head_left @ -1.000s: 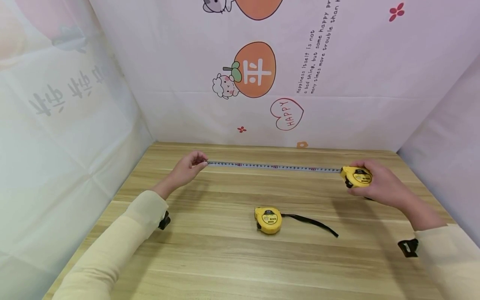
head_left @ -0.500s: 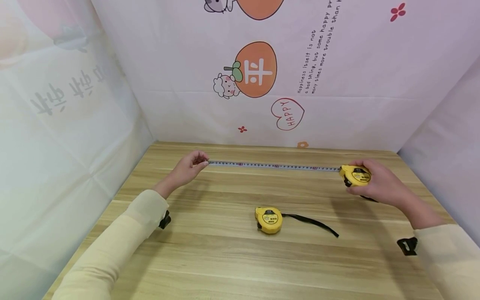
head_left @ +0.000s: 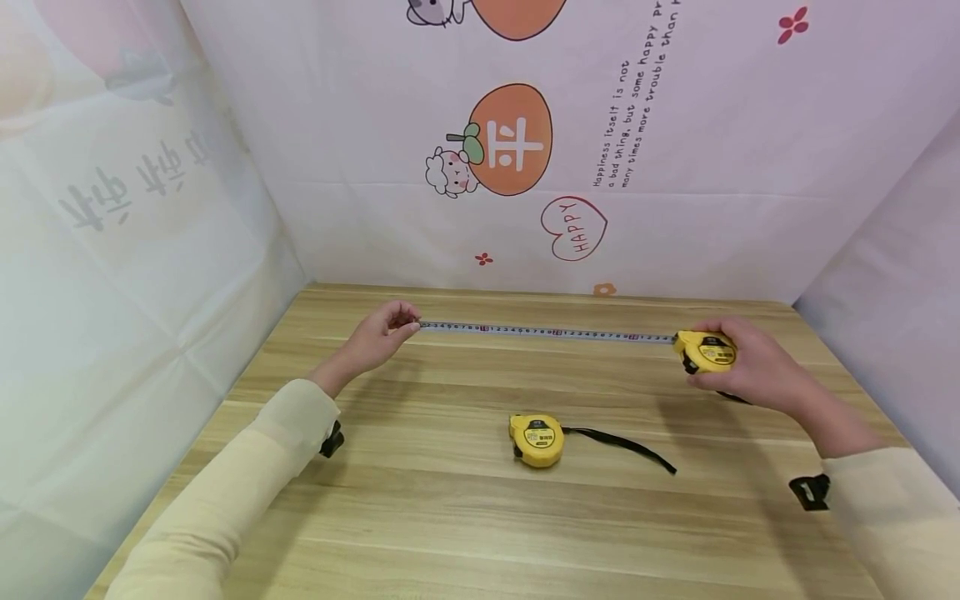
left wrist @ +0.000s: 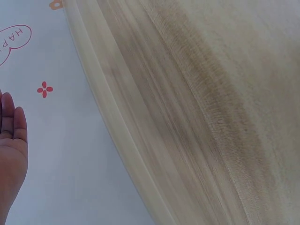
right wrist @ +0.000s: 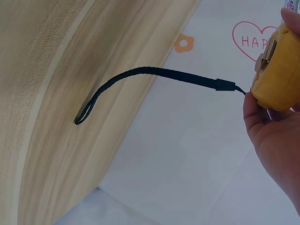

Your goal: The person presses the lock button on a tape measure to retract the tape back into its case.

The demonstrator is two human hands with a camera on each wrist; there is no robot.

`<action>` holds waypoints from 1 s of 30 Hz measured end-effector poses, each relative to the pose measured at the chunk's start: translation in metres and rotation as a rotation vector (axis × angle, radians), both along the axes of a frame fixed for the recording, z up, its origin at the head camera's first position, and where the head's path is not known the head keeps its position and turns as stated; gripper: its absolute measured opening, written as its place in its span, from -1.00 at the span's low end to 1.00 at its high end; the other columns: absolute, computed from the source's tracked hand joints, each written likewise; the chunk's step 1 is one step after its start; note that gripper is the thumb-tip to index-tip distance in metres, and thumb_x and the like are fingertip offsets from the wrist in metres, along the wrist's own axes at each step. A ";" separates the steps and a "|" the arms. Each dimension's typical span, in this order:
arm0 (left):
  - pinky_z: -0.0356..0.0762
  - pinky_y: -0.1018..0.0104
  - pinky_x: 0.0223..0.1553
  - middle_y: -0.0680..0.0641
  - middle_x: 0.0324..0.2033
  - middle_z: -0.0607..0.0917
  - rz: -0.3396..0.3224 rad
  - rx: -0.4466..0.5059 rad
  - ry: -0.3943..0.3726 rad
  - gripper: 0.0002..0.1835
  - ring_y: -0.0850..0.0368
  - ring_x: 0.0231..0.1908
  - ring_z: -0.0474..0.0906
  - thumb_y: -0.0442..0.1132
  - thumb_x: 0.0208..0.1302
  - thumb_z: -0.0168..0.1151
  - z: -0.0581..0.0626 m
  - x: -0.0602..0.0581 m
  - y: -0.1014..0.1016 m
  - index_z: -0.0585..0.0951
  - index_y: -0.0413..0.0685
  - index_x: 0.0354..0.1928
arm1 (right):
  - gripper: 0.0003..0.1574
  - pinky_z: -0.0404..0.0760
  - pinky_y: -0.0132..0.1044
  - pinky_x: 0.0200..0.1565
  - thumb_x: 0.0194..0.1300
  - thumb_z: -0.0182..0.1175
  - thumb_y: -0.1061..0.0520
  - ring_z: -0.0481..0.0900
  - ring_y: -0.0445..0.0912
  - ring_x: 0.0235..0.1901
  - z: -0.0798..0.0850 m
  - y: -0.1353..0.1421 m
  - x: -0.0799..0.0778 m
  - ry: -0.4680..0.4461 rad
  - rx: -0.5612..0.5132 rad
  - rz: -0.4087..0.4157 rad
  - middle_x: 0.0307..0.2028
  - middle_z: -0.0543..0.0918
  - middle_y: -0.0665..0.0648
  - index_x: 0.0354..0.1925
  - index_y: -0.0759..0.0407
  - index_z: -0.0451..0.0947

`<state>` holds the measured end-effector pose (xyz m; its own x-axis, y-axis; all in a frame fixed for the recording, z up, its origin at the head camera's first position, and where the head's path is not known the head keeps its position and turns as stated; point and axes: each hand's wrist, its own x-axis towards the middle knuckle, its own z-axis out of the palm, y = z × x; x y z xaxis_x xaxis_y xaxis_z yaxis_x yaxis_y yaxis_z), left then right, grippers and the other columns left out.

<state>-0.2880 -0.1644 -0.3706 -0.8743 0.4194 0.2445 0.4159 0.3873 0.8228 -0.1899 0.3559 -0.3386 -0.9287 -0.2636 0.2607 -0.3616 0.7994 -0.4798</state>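
From my head view I look down on a wood-grain table (head_left: 420, 533), with a white printed cloth (head_left: 360, 133) rising behind its far edge. A red "HAPPY" heart (head_left: 574, 228) and an orange fruit print (head_left: 517, 158) show on that cloth. On the table, nearer to me than the hands and well apart from both, lies a loose yellow tape measure (head_left: 537, 450) — its black strap (head_left: 630, 445) trails off to the right. Pale sleeves (head_left: 217, 492) cover both forearms, and a small black wrist mount (head_left: 332, 439) shows beside the left cuff.

The left hand (head_left: 377, 337) pinches the end of a metal tape blade (head_left: 525, 332) between thumb and curled fingers. In my left wrist view only part of that hand reaches the frame, so I cannot check the pinch there. The right hand (head_left: 757, 367) grips the yellow case (head_left: 701, 352) of the held tape measure, thumb on the near side and fingers on the far side. The blade runs taut between the two hands along the far part of the table — I cannot tell whether it touches the wood. My right wrist view shows a metal clip (right wrist: 266, 55) on the case and a black lanyard (right wrist: 154, 71) hanging from it.
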 end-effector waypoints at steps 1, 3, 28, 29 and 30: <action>0.44 0.10 -0.15 -0.20 -0.17 0.54 0.000 0.001 0.000 -0.83 -0.04 -0.17 0.47 -0.30 0.47 0.06 0.000 0.000 0.000 0.47 -0.25 -0.01 | -0.19 0.49 -0.33 -0.38 -0.04 0.55 0.13 0.43 0.03 -0.28 0.000 0.000 0.000 0.001 0.000 0.000 -0.11 0.49 0.25 0.12 0.34 0.40; 0.44 0.10 -0.15 -0.22 -0.17 0.53 -0.001 0.003 0.000 -0.83 -0.04 -0.17 0.47 -0.31 0.47 0.05 0.000 -0.001 0.000 0.47 -0.25 -0.01 | -0.19 0.49 -0.33 -0.38 -0.04 0.55 0.14 0.43 0.03 -0.28 -0.001 -0.001 0.000 0.006 0.001 0.002 -0.11 0.49 0.25 0.11 0.34 0.40; 0.45 0.07 -0.11 -0.32 -0.16 0.55 -0.022 0.021 0.028 -0.86 -0.22 -0.13 0.48 -0.35 0.45 0.07 -0.004 0.000 0.003 0.48 -0.28 -0.05 | -0.18 0.52 -0.33 -0.35 -0.01 0.55 0.11 0.45 0.04 -0.26 -0.002 -0.008 0.003 -0.032 -0.029 0.003 -0.10 0.49 0.26 0.12 0.36 0.37; 0.45 0.05 -0.11 -0.32 -0.17 0.55 -0.027 0.023 0.032 -0.86 -0.26 -0.12 0.47 -0.35 0.45 0.07 -0.004 0.000 0.003 0.48 -0.28 -0.05 | -0.18 0.52 -0.33 -0.35 -0.01 0.54 0.11 0.45 0.04 -0.26 -0.002 -0.008 0.003 -0.031 -0.028 0.002 -0.10 0.49 0.26 0.12 0.36 0.37; 0.45 0.05 -0.11 -0.31 -0.17 0.55 -0.029 0.023 0.033 -0.86 -0.27 -0.12 0.47 -0.35 0.45 0.07 -0.004 -0.001 0.003 0.48 -0.28 -0.05 | -0.18 0.52 -0.34 -0.35 -0.01 0.54 0.12 0.45 0.04 -0.26 -0.002 -0.009 0.003 -0.030 -0.027 0.002 -0.10 0.49 0.26 0.12 0.36 0.37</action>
<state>-0.2886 -0.1611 -0.3745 -0.8529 0.4386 0.2833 0.4541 0.3555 0.8169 -0.1871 0.3473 -0.3407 -0.9355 -0.2590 0.2402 -0.3488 0.7850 -0.5119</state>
